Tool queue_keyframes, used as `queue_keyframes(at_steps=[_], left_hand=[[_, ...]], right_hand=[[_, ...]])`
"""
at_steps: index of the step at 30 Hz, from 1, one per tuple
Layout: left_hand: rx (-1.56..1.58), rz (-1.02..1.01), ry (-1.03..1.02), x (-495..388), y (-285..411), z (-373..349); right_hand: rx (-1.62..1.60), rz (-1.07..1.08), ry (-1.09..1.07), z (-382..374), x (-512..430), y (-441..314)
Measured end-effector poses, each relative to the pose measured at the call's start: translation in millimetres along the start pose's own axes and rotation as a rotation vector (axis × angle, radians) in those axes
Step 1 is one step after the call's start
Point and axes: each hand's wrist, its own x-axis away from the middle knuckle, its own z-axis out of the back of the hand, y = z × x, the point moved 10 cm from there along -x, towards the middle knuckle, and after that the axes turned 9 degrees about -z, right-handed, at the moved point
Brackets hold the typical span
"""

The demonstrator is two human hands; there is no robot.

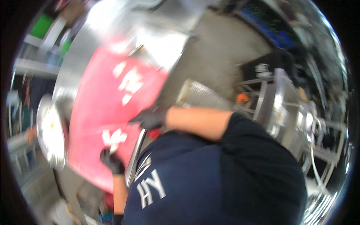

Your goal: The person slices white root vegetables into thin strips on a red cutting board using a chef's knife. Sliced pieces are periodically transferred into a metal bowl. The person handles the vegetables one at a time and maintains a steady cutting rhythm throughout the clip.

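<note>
A red cutting board (95, 112) lies on a steel table before me; the view is blurred. My left hand (112, 161), in a black glove, is low over the board. Its curled fingers meet one end of a small cluster of pale pieces (114, 137), perhaps cut food; whether they grip a piece is unclear. My right hand (152, 118), also black-gloved, hovers at the board's near edge with its fingers pointing across it. Blur hides whether it holds anything. More pale pieces (131, 81) are scattered farther up the board.
A round metal bowl or pan (52, 132) stands beyond the board's left edge. The steel tabletop (163, 42) continues past the board. A ridged pale object (201, 94) is to the right, near metal racks (278, 104). Another person's hand (31, 135) shows at far left.
</note>
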Motion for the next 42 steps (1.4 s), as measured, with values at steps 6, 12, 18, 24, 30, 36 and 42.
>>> queue_keyframes(at_steps=[6, 12, 18, 24, 30, 36, 42], left_hand=[[-0.158, -0.095, 0.019, 7, -17, -7], [0.045, -0.074, -0.008, -32, -20, -55], [0.215, -0.244, -0.012, -96, 47, -83], [0.322, -0.362, -0.055, -124, 86, -100], [0.361, -0.381, -0.092, -129, 86, -108], [0.366, -0.338, -0.104, -110, 49, -90], [0.410, -0.036, -0.117, -23, -36, -6]], right_hand=[[-0.003, 0.055, 0.104, 2, 30, -21], [0.091, 0.019, 0.225, 6, 58, -36], [0.205, -0.195, 0.414, 7, 98, -61], [0.360, -0.249, 0.489, -3, 124, -92], [0.469, -0.303, 0.544, -7, 135, -93], [0.435, -0.300, 0.617, 0, 156, -111], [0.115, -0.477, 0.567, -1, 162, -85]])
